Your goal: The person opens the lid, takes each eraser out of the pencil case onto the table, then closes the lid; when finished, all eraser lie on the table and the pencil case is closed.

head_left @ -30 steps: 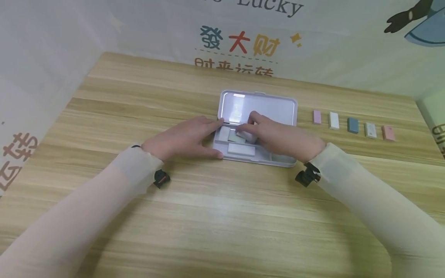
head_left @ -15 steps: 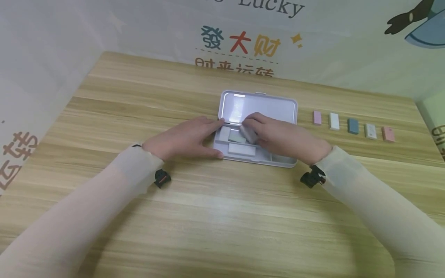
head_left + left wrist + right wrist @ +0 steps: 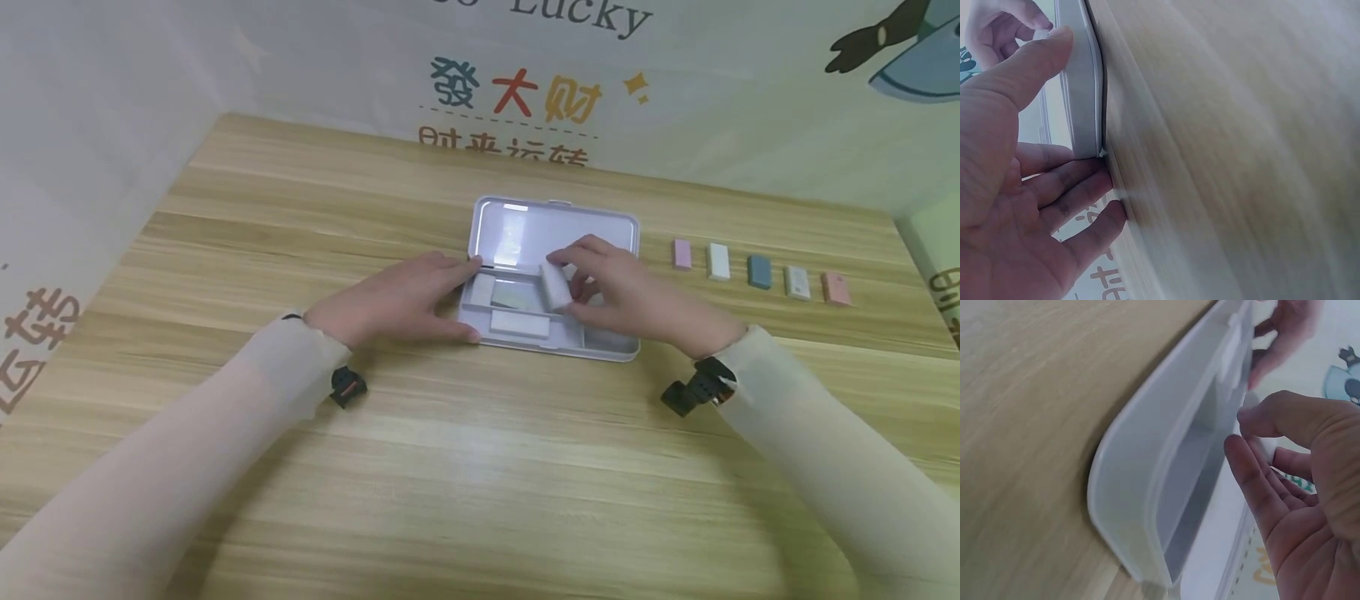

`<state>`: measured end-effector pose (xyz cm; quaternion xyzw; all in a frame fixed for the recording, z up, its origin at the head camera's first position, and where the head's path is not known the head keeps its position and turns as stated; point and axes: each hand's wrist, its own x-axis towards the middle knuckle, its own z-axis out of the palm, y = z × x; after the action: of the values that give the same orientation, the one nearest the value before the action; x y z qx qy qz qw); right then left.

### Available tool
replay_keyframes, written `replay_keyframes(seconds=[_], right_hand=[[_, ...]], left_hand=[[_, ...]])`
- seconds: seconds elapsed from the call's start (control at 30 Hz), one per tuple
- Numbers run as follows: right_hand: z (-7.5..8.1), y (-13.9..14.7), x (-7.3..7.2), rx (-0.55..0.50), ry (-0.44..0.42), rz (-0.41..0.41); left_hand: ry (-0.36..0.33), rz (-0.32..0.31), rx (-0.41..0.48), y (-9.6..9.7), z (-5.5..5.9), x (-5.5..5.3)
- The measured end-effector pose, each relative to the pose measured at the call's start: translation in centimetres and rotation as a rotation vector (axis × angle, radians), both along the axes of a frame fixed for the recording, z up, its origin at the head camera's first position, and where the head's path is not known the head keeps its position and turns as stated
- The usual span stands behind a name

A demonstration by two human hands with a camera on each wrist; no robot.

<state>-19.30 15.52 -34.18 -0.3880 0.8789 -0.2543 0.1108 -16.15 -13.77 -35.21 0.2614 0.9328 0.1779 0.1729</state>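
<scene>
A pale lilac pencil case [image 3: 558, 350] lies with its lid [image 3: 585, 225] folded back. My left hand [image 3: 397, 300] rests at its left end, thumb on the front corner and fairly straight fingers against the side, as the left wrist view [image 3: 1029, 194] also has it. Over the rear compartment, my right hand [image 3: 637, 292] pinches a white eraser [image 3: 556, 287] between thumb and fingers, tilted. Inside the case are a white block [image 3: 483, 289], a pale green flat piece [image 3: 512, 294] and, in the front compartment, another white block [image 3: 520, 322].
Right of the case stands a row of small erasers: lilac [image 3: 682, 254], white [image 3: 717, 261], blue [image 3: 760, 272], printed white [image 3: 797, 282] and pink [image 3: 837, 288]. A printed cloth [image 3: 337, 67] hangs behind the wooden table [image 3: 450, 467].
The right hand has moved rightward with the white eraser, which now shows more of its face and stands more upright. The left hand and the case stay in place.
</scene>
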Motion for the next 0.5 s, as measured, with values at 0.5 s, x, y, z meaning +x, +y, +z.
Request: replay_keyframes(seconds=[0.5], right_hand=[[0.1,7.6,1.4,-0.137,0.109,-0.163]], left_hand=[[0.002,0.001,0.01,-0.1,-0.1,0.2]])
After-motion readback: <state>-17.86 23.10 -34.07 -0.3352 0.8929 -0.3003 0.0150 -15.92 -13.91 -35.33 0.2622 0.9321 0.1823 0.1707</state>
